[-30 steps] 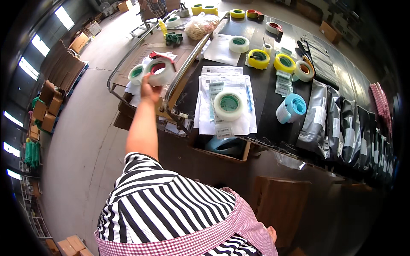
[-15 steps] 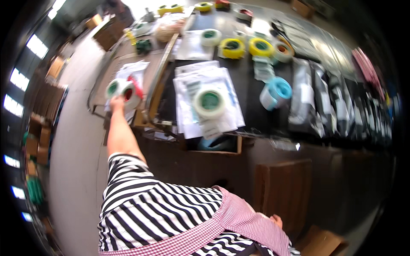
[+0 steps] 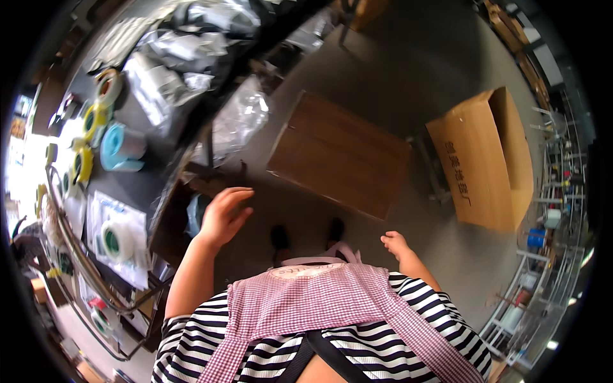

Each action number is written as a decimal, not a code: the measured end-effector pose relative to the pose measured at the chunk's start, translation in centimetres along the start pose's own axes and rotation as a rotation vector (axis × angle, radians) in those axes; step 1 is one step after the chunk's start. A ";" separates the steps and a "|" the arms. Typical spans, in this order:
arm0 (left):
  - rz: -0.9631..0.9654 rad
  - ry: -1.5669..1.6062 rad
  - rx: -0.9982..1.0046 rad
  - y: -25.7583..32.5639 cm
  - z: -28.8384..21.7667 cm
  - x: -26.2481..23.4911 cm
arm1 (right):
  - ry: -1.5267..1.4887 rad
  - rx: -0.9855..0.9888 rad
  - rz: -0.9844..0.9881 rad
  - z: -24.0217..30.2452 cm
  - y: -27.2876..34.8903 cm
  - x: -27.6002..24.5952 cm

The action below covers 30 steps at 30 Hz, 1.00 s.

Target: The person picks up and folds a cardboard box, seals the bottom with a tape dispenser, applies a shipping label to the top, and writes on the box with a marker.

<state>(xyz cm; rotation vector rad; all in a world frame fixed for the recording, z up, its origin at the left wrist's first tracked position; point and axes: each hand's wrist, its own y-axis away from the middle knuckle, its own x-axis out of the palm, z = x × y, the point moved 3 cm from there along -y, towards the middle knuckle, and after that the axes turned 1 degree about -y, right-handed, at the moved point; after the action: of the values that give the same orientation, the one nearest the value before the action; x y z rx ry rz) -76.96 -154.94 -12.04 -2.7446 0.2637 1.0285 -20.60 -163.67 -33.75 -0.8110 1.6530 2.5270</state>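
Note:
My left hand [image 3: 227, 217] is held out in the air beside the table edge, its fingers apart and nothing in it. My right hand [image 3: 397, 245] hangs in front of my body over the floor, the fingers loosely curled in; nothing shows in it. Between and beyond the two hands a closed brown carton [image 3: 341, 153] stands on the floor. To the left, on the dark table [image 3: 153, 143], a roll of clear tape [image 3: 117, 240] lies on a stack of white packets [image 3: 137, 262]. A light blue roll [image 3: 122, 148] stands farther along.
An open cardboard box [image 3: 479, 166] stands at the right. Grey plastic bags [image 3: 185, 48] cover the table's far end, near yellow tape rolls [image 3: 83, 163]. Clear plastic film [image 3: 239, 118] hangs below the edge. Metal racks [image 3: 527, 281] line the far right.
My body has turned right, so the table now lies at my left. My left hand has left the tape rolls it was touching. My right hand has come further into view.

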 end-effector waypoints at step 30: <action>0.011 -0.591 -0.855 -22.5 30.7 36.6 | 0.032 -0.407 -0.623 15.5 -38.7 -9.1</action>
<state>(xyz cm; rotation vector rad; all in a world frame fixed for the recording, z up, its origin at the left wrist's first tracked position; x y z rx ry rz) -63.83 -129.16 -56.23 -2.8614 -0.3360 2.3016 -7.99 -130.91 -58.02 -1.1687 0.7093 2.3895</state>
